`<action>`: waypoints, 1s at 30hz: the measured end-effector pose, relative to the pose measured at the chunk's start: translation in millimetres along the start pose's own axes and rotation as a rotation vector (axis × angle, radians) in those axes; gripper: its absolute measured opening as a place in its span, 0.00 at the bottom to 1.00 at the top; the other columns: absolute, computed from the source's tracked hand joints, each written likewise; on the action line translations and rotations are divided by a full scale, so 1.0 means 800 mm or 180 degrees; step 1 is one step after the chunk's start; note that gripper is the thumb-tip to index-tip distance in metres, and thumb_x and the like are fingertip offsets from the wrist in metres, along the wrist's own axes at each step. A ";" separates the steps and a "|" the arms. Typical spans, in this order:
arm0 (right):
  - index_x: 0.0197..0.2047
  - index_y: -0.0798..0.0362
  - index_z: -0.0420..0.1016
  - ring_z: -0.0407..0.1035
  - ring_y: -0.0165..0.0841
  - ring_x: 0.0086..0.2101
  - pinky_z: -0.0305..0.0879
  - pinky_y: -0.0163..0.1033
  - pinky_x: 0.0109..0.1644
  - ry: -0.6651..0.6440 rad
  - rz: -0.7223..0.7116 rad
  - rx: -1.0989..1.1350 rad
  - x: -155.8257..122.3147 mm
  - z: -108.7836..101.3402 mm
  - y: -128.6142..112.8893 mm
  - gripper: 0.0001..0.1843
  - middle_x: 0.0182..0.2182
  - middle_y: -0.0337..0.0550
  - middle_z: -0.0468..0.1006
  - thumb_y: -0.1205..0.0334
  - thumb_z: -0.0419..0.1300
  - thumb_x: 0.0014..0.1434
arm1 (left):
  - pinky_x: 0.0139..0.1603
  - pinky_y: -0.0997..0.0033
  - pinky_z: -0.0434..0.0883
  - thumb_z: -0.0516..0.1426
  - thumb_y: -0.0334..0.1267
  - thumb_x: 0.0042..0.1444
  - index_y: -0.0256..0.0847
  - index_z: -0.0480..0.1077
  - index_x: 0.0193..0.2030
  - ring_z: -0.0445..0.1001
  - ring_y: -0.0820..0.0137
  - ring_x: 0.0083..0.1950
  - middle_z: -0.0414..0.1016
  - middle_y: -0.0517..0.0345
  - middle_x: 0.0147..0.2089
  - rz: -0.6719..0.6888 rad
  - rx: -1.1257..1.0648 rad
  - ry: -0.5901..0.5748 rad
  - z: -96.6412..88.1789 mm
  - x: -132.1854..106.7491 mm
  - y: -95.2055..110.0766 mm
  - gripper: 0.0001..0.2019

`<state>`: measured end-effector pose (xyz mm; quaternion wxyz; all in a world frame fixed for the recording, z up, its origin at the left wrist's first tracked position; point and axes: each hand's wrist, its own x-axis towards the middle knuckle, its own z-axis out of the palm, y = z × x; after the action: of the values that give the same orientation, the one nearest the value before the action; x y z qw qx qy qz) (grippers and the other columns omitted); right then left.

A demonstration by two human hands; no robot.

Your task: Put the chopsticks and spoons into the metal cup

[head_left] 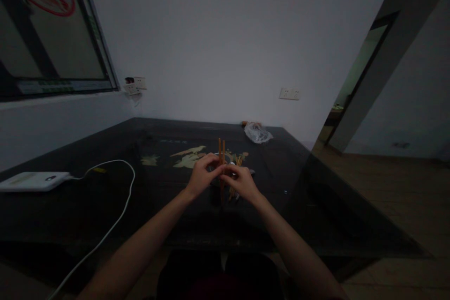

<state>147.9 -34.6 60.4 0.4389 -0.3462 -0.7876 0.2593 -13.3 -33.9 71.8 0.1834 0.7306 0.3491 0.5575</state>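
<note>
Over the middle of the dark table, my left hand (206, 172) and my right hand (242, 180) meet at a pair of wooden chopsticks (221, 150). The chopsticks stand upright, side by side, and both hands pinch them between thumb and fingers around mid-length. Below my right hand, more chopsticks (232, 193) lie in a loose bunch on the table, partly covered by the hand. A round, bowl-like thing (215, 183) sits behind my hands, mostly hidden by them.
A crumpled clear plastic bag (258, 133) lies near the wall at the table's far edge. On the left rests a white power bank-like device (35, 181), its white cable (131, 187) curving down over the front edge. The dark table (298, 215) bears a printed bird picture.
</note>
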 end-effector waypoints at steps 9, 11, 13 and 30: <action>0.30 0.53 0.75 0.69 0.30 0.26 0.63 0.31 0.29 0.0157 0.0126 -0.0058 0.000 -0.004 -0.001 0.08 0.25 0.39 0.76 0.56 0.61 0.54 | 0.45 0.69 0.67 0.54 0.42 0.59 0.40 0.72 0.38 0.71 0.69 0.42 0.73 0.56 0.38 0.0095 0.0222 0.0252 -0.011 0.007 -0.006 0.10; 0.32 0.53 0.74 0.70 0.30 0.27 0.65 0.31 0.28 0.0239 0.0215 0.0103 0.002 -0.005 0.003 0.09 0.26 0.40 0.76 0.56 0.62 0.53 | 0.49 0.67 0.67 0.53 0.42 0.60 0.40 0.71 0.40 0.70 0.68 0.46 0.72 0.54 0.41 0.0033 0.0275 0.0395 -0.012 0.010 -0.016 0.10; 0.35 0.53 0.74 0.71 0.31 0.27 0.67 0.32 0.29 0.0328 0.0302 0.0329 0.003 -0.006 0.007 0.11 0.27 0.40 0.76 0.55 0.63 0.52 | 0.53 0.64 0.66 0.53 0.43 0.59 0.40 0.70 0.44 0.69 0.66 0.50 0.71 0.52 0.46 -0.0106 0.0259 0.0377 -0.010 0.012 -0.032 0.12; 0.33 0.54 0.71 0.74 0.34 0.30 0.73 0.37 0.30 0.1413 -0.0247 0.0795 0.077 -0.069 -0.043 0.15 0.27 0.40 0.76 0.50 0.63 0.51 | 0.63 0.52 0.58 0.68 0.40 0.38 0.36 0.51 0.64 0.62 0.54 0.63 0.59 0.38 0.63 -0.0922 -0.0307 -0.0589 0.007 0.006 -0.085 0.47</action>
<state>161.6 -2.8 143.1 0.6500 -0.3072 -0.6465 0.2552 -28.2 16.7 28.7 0.3279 0.7112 0.4052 0.4717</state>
